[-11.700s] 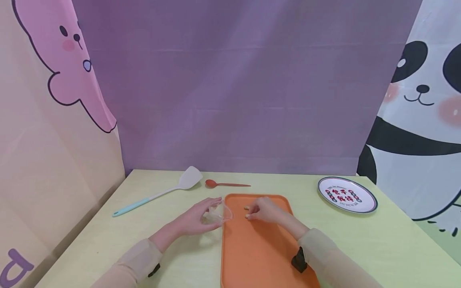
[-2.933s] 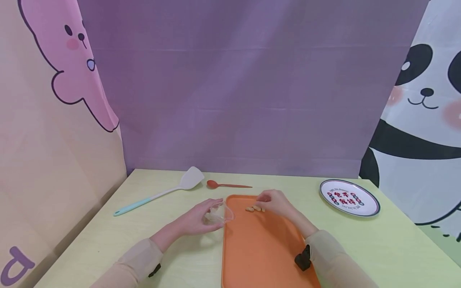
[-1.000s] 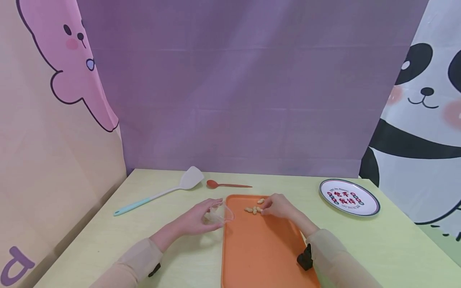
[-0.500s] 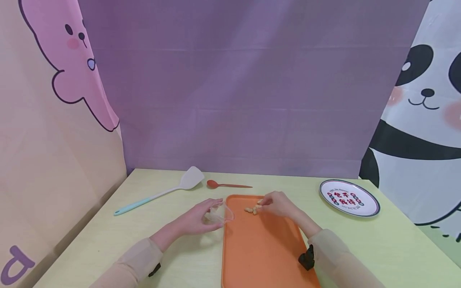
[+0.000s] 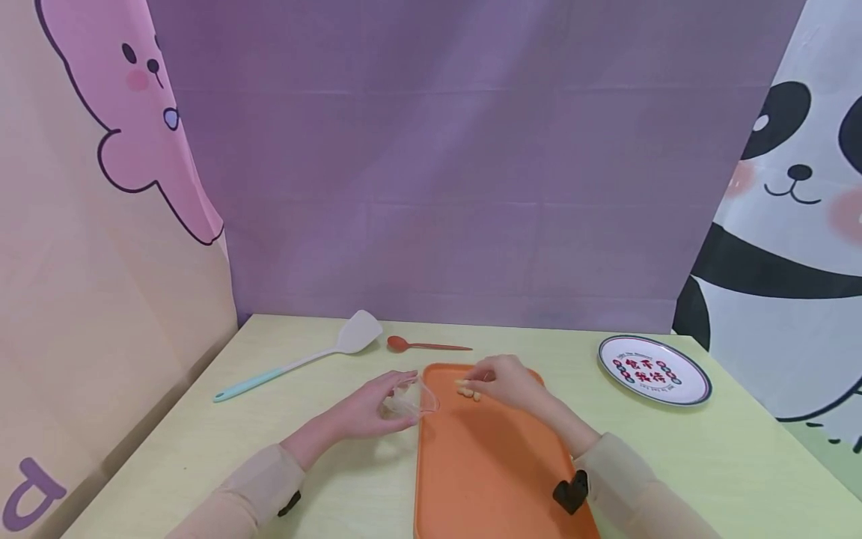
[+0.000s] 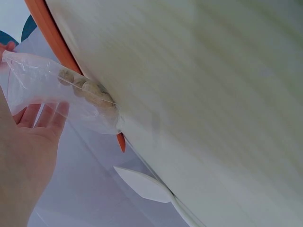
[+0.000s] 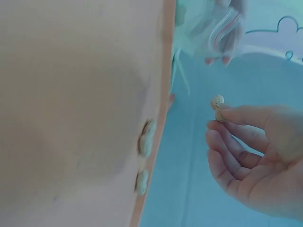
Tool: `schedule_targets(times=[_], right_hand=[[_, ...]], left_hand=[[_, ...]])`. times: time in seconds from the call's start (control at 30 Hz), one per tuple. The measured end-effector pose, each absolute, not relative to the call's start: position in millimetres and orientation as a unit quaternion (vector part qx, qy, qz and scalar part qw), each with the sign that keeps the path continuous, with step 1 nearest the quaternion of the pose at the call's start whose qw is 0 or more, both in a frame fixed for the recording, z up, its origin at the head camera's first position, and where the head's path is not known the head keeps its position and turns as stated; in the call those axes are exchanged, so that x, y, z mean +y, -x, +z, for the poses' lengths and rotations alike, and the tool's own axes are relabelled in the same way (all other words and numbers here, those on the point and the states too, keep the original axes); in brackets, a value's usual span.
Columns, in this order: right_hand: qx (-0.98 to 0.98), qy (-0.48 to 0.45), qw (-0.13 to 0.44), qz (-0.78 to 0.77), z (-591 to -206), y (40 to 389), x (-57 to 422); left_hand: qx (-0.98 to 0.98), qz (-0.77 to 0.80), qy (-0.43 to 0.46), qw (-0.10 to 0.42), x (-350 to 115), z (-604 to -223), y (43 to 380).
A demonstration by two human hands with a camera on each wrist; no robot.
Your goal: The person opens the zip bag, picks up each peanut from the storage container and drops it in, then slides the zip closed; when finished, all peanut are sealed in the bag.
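My left hand holds a clear zip bag at the tray's left edge, its mouth facing right. Several peanuts lie at the bottom of the bag in the left wrist view. A single peanut is pinched between thumb and fingertips of my right hand, raised over the far part of the orange tray. Below those fingers a few peanuts rest on the tray, partly hidden in the head view. The right wrist view shows peanuts near the tray's rim.
Behind my left hand lies a white spatula with a light-blue handle. A red spoon lies beyond the tray. At the right stands a white plate with red characters. A purple cloth hangs behind the table.
My right hand has picked a peanut from the tray, lifted and moved left toward the bag. More peanuts lay on the tray a second ago. My left hand keeps holding the bag in place.
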State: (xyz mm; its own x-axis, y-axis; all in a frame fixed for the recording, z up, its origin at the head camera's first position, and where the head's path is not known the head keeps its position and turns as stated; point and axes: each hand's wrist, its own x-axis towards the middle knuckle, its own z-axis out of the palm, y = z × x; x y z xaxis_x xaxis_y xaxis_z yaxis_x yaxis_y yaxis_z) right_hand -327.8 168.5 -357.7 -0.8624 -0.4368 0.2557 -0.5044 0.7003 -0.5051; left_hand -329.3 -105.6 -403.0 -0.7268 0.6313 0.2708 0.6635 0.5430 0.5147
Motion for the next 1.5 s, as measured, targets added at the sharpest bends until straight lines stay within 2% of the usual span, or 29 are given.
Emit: schedule_targets(times=[0.4,0.9,1.5], right_hand=[[-0.894,-0.303,0.062,0.324,-348.2,307.9,141.3],[-0.869,-0.372,0.084,0.315,-359.2,307.3,121.5],[-0.862,-0.377,0.085,0.329,-359.0,307.6,123.7]], left_hand=[[-0.879,-0.316,0.358,0.011,-106.4,-404.5,330.6],[-0.872,-0.317,0.372,0.025,-105.7,-404.8,332.3],[-0.869,-0.319,0.376,0.027,-104.8,-403.2,331.0]])
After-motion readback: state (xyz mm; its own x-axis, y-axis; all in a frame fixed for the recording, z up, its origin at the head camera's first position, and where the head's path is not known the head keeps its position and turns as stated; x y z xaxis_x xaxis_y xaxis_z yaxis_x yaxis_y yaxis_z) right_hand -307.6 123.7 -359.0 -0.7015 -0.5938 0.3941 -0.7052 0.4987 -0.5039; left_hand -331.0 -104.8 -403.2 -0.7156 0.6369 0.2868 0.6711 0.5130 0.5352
